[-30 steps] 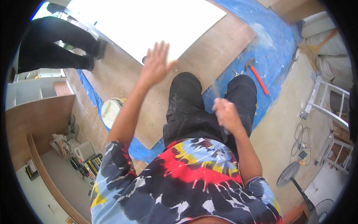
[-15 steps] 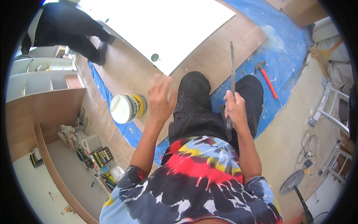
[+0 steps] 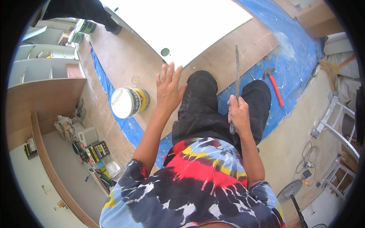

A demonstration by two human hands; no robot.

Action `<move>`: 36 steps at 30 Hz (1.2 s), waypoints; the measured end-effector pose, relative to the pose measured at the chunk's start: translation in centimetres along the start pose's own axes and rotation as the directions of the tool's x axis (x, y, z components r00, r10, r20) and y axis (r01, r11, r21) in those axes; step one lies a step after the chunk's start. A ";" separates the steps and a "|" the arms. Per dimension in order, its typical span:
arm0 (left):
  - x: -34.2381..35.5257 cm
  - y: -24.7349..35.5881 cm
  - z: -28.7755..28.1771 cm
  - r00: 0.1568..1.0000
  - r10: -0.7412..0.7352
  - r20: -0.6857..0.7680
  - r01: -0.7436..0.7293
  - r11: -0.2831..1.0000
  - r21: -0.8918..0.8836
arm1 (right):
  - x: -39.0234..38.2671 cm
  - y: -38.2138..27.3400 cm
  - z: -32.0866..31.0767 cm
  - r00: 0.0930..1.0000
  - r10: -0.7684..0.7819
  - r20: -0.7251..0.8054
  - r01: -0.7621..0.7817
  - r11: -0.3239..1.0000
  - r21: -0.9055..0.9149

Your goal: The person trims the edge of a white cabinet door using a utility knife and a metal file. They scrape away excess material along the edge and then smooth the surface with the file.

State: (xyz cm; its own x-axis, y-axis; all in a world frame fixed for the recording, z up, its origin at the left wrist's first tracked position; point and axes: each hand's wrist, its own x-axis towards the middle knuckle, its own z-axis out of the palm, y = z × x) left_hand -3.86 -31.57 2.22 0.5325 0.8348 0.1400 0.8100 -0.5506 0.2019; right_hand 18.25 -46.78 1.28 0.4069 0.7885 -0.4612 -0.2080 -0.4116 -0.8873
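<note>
My right hand (image 3: 237, 114) is wrapped round the lower end of a long, narrow dark metal bar, apparently a file or rasp (image 3: 236, 70), held between my knees and pointing away from me. My left hand (image 3: 169, 85) has its fingers spread, palm down, just short of the near corner of a white board (image 3: 190, 30) with a round hole; whether the fingertips touch anything I cannot tell. The board lies on a brown plywood sheet (image 3: 125, 64). Left of my hand stands a tub with a white lid (image 3: 121, 102). I am kneeling, in dark trousers.
A red-handled hammer (image 3: 275, 89) lies on blue plastic sheeting (image 3: 289, 64). A co-worker's dark legs (image 3: 76, 13) are at the upper left, near more tubs (image 3: 85, 26). Wooden carcasses (image 3: 45, 91) and supplies line the left; an aluminium ladder (image 3: 334, 117), broom and fan are at the right.
My left hand has dropped from over the board to before its corner. My right hand has brought the metal bar upright in view. The co-worker's legs have moved toward the top.
</note>
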 end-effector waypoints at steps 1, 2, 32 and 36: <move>0.0 -0.2 0.6 1.000 -0.007 -0.008 0.007 1.000 -0.013 | 0.0 0.1 0.2 1.000 0.004 0.005 -0.004 1.000 -0.006; 0.1 -0.1 1.0 1.000 -0.008 -0.016 0.007 1.000 -0.025 | 0.0 0.1 0.3 1.000 0.008 0.006 -0.008 1.000 -0.008; -1.7 9.5 -3.6 0.873 -0.154 0.462 0.340 -0.485 -0.806 | -3.5 -2.2 3.8 0.390 -0.177 0.904 -0.876 0.232 0.424; 3.3 7.1 -5.0 0.800 -0.464 0.381 0.110 -0.511 -0.853 | -5.2 -1.0 3.1 0.278 -0.230 0.933 -0.935 0.160 0.318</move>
State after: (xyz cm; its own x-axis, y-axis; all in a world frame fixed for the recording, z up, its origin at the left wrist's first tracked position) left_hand 2.47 -32.78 8.94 0.1439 0.9252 -0.3510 -0.5648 0.3681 0.7386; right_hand 13.56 -49.06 4.54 -0.6687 0.7400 0.0724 -0.6963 -0.6574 0.2880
